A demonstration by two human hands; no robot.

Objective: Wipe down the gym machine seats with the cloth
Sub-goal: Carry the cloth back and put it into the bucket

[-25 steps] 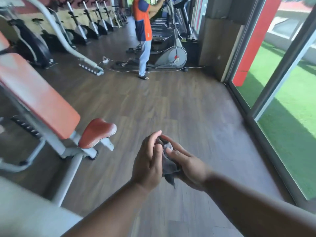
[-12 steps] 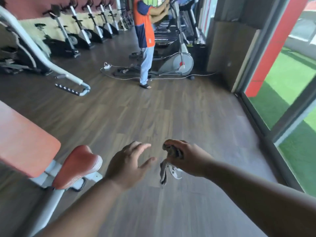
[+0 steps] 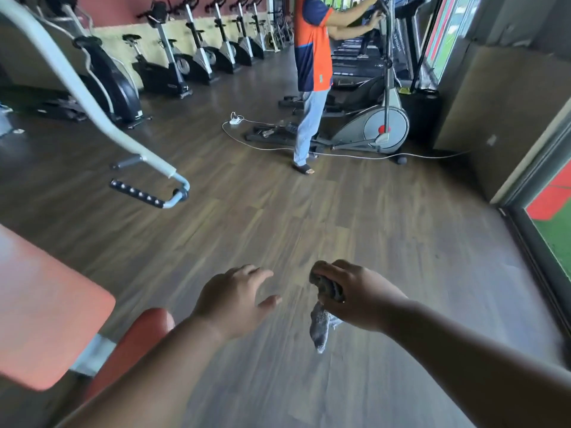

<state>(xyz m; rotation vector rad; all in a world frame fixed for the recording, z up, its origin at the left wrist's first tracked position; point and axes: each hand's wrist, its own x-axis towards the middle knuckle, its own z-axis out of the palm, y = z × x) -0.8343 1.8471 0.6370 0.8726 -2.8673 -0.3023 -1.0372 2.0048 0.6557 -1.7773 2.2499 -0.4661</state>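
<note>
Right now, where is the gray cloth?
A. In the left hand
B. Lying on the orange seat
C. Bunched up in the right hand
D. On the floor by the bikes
C: the cloth is gripped in the right hand with its end dangling below, while the left hand is open and holds nothing.

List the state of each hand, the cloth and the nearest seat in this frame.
Left hand: open, fingers spread, holding nothing.
Right hand: grips the cloth.
Cloth: bunched in the fist, its tail hanging below.
Seat: orange, partly hidden by the left forearm, not touched by the cloth.
Backrest: orange, untouched.
</note>
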